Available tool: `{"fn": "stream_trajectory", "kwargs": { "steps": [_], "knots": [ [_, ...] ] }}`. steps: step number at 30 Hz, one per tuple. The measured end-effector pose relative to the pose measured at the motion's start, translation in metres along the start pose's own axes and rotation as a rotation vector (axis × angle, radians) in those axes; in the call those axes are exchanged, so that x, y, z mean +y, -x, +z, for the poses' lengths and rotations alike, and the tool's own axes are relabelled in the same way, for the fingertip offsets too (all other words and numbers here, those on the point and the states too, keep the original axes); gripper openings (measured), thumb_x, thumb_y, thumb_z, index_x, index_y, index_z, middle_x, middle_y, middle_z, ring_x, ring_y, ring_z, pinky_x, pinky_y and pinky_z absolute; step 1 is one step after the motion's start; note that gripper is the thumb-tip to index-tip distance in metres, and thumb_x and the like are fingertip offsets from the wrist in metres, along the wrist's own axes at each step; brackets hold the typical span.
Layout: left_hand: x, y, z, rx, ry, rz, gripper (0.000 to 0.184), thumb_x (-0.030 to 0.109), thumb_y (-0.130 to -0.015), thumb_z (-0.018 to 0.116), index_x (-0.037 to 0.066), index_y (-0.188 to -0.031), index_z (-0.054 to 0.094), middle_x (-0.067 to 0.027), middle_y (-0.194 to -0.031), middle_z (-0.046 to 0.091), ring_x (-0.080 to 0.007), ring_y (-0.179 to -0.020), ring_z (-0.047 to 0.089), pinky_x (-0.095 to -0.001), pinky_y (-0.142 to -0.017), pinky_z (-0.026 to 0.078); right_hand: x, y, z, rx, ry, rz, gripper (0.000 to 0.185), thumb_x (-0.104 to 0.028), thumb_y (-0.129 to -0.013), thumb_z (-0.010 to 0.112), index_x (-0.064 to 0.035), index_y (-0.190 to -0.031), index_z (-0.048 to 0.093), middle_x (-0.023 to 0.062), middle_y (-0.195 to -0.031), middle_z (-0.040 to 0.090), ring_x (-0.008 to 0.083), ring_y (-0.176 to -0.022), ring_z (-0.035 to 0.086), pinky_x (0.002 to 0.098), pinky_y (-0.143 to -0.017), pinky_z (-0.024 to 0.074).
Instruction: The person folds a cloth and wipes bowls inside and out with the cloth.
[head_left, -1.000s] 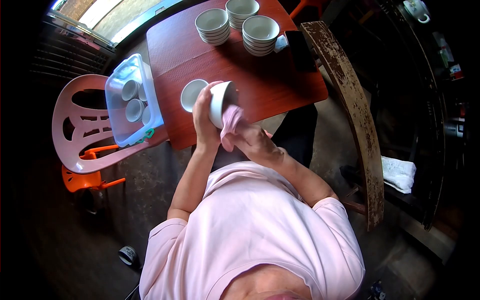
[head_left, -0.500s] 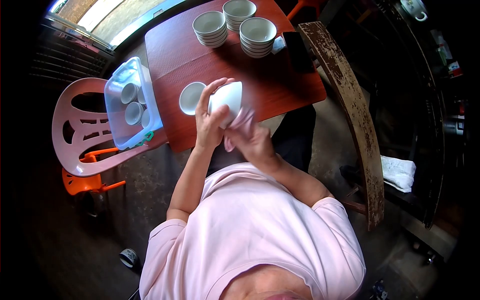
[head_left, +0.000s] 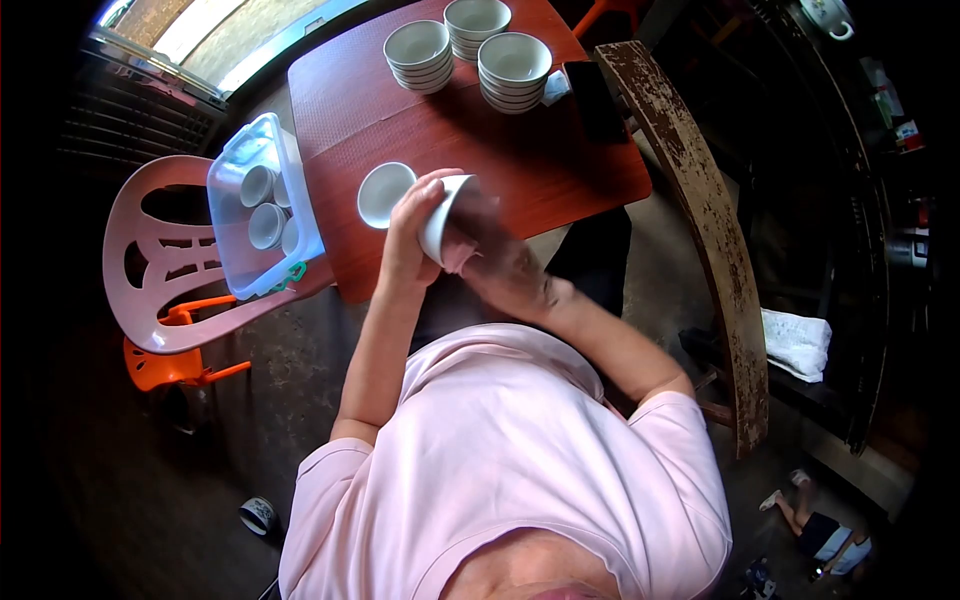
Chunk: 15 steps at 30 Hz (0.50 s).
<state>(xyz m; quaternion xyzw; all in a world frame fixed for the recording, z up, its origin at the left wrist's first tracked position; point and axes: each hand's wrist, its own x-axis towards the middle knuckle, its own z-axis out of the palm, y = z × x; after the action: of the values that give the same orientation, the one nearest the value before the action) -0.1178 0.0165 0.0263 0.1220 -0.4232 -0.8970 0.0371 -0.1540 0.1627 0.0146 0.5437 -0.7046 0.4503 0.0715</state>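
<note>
White bowl (head_left: 433,228) held tilted near the worktop's (head_left: 590,175) front edge.
The left hand's (head_left: 405,235) fingers curl around its outside; the right hand's (head_left: 512,280) blurred fingers grip a pink cloth (head_left: 458,253) at its mouth, their exact spread unclear. A second bowl (head_left: 386,196) stands just beside the left hand.

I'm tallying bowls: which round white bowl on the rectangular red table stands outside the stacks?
The single round white bowl, seen just left of the left hand; the other bowls on the red table form three stacks.
</note>
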Motion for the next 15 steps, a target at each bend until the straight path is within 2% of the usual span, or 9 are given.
{"fn": "stream_trajectory", "kwargs": {
  "steps": [1, 3, 6, 9, 10, 11, 13, 15],
  "knots": [
    [0.004, 0.0, -0.013, -0.062, 0.064, -0.166, 0.042, 0.033, -0.092, 0.048, -0.002, -0.111, 0.058, -0.0147, -0.091, 0.066, -0.019, -0.079, 0.066, -0.0321, -0.068, 0.056, 0.009, 0.0, -0.008, -0.04, -0.014, 0.002, 0.041, -0.005, -0.077, 0.064, -0.0059, -0.117, 0.056, 0.0135, -0.12, 0.057, 0.0312, -0.118, 0.052, 0.0446, -0.099, 0.0413],
    [0.008, 0.001, -0.002, 0.067, 0.157, -0.242, 0.041, 0.034, -0.092, 0.048, -0.002, -0.107, 0.061, -0.0147, -0.088, 0.067, -0.0184, -0.075, 0.067, -0.0319, -0.066, 0.057, 0.02, 0.002, -0.019, -0.148, 0.316, -0.037, 0.046, -0.007, -0.076, 0.065, -0.0068, -0.121, 0.054, 0.0108, -0.125, 0.055, 0.0294, -0.125, 0.045, 0.0462, -0.105, 0.0335],
    [0.011, -0.006, -0.011, -0.001, 0.254, -0.329, 0.042, 0.035, -0.092, 0.048, -0.002, -0.105, 0.062, -0.0153, -0.087, 0.067, -0.0233, -0.074, 0.068, -0.0358, -0.068, 0.057, 0.016, 0.004, -0.005, -0.142, 0.158, 0.054, 0.052, -0.01, -0.074, 0.067, -0.007, -0.123, 0.052, 0.0128, -0.128, 0.052, 0.0302, -0.125, 0.044, 0.0472, -0.105, 0.0325],
    [0.013, -0.002, 0.012, 0.214, 0.229, -0.3, 0.037, 0.034, -0.087, 0.058, -0.001, -0.096, 0.063, -0.0128, -0.081, 0.067, -0.0221, -0.067, 0.066, -0.0344, -0.064, 0.056, -0.018, 0.01, -0.005, -0.153, -0.227, 0.204, 0.046, -0.016, -0.078, 0.061, 0.0003, -0.12, 0.05, 0.0238, -0.122, 0.051, 0.0382, -0.116, 0.048, 0.0457, -0.102, 0.035],
    [0.01, -0.002, 0.012, 0.211, 0.202, -0.229, 0.036, 0.035, -0.087, 0.058, 0.0, -0.089, 0.064, -0.0136, -0.082, 0.068, -0.0253, -0.071, 0.066, -0.0376, -0.071, 0.056, -0.015, 0.01, -0.004, -0.121, -0.238, 0.06, 0.036, -0.013, -0.08, 0.056, 0.0046, -0.11, 0.052, 0.022, -0.111, 0.055, 0.0382, -0.104, 0.054, 0.0419, -0.091, 0.0428],
    [0.004, -0.003, 0.014, 0.371, 0.27, -0.192, 0.034, 0.035, -0.088, 0.057, 0.002, -0.083, 0.063, -0.0141, -0.081, 0.067, -0.0252, -0.075, 0.066, -0.0361, -0.072, 0.055, -0.011, 0.003, -0.006, -0.141, -0.339, 0.097, 0.036, -0.015, -0.081, 0.056, 0.0052, -0.111, 0.053, 0.0232, -0.109, 0.056, 0.0391, -0.102, 0.054, 0.042, -0.088, 0.0448],
    [-0.003, -0.007, 0.002, 0.138, 0.215, -0.198, 0.055, 0.045, -0.093, 0.04, -0.005, -0.108, 0.059, -0.0252, -0.105, 0.064, -0.0342, -0.093, 0.063, -0.0439, -0.087, 0.051, -0.011, -0.013, -0.008, 0.008, -0.081, 0.027, 0.035, -0.016, -0.082, 0.056, 0.0045, -0.11, 0.054, 0.0222, -0.102, 0.058, 0.0397, -0.099, 0.055, 0.0423, -0.086, 0.0451],
    [-0.008, -0.016, -0.015, 0.017, 0.216, -0.196, 0.061, 0.047, -0.094, 0.033, -0.006, -0.111, 0.058, -0.0269, -0.109, 0.062, -0.0367, -0.104, 0.059, -0.0445, -0.097, 0.044, -0.005, -0.014, -0.009, 0.008, 0.074, -0.031, 0.035, -0.019, -0.084, 0.056, 0.0043, -0.109, 0.056, 0.023, -0.104, 0.059, 0.0387, -0.1, 0.057, 0.0424, -0.089, 0.0454]
  ]
}}
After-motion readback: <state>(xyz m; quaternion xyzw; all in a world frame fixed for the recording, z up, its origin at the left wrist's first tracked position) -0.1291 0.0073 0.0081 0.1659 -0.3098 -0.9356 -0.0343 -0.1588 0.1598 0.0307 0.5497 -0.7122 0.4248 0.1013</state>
